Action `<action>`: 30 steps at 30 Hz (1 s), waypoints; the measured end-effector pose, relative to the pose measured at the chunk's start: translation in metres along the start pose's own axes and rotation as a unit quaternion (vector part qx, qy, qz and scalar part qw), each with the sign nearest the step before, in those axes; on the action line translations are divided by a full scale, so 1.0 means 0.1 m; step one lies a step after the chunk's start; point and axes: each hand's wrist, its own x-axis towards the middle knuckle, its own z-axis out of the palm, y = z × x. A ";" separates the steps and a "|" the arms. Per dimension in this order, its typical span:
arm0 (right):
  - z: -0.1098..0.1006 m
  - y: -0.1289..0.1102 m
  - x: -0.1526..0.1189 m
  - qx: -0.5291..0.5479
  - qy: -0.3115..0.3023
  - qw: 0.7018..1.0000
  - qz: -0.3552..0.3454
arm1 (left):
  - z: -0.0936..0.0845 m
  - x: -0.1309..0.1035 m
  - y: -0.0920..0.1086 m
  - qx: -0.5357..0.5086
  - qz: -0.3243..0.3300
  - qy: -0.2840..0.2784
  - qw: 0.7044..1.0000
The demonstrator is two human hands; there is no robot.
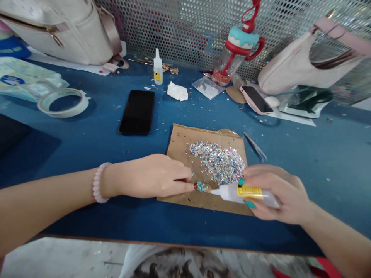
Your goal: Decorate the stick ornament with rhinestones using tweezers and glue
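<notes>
My left hand is closed, pinching one end of a small piece covered in turquoise rhinestones over the cardboard. What the piece is under the stones, I cannot make out. From the right, my right hand grips a clear glue bottle with a yellow label, lying nearly level. Its white nozzle points left and meets the bare, tan end of the piece. Loose multicoloured rhinestones are heaped on the cardboard sheet just beyond both hands.
Metal tweezers lie right of the cardboard. Behind are a black phone, another glue bottle, crumpled tissue, a tape roll, a pink phone and a tumbler. Bags stand against the perforated metal panel.
</notes>
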 end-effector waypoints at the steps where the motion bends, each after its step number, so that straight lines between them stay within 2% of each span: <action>1: 0.00 0.00 0.01 0.000 -0.001 1.000 -0.001 | 0.00 0.00 0.00 0.000 -0.002 -0.001 1.000; 11: -0.05 -0.04 0.06 -0.024 0.007 1.000 0.003 | 0.00 -0.01 -0.01 -0.012 -0.001 0.005 1.000; 15: -0.03 -0.08 0.13 -0.001 -0.016 1.000 -0.006 | 0.01 0.00 -0.01 -0.013 0.008 0.007 1.000; 21: -0.04 -0.05 0.10 -0.003 -0.004 1.000 -0.008 | 0.01 0.00 -0.01 -0.014 0.006 0.008 1.000; 26: -0.08 -0.04 0.08 -0.039 0.001 0.999 0.018 | 0.01 0.00 -0.01 -0.017 -0.004 -0.002 1.000; 30: -0.03 0.00 0.04 -0.029 0.033 0.999 0.027 | 0.02 -0.01 -0.02 -0.007 0.008 0.008 1.000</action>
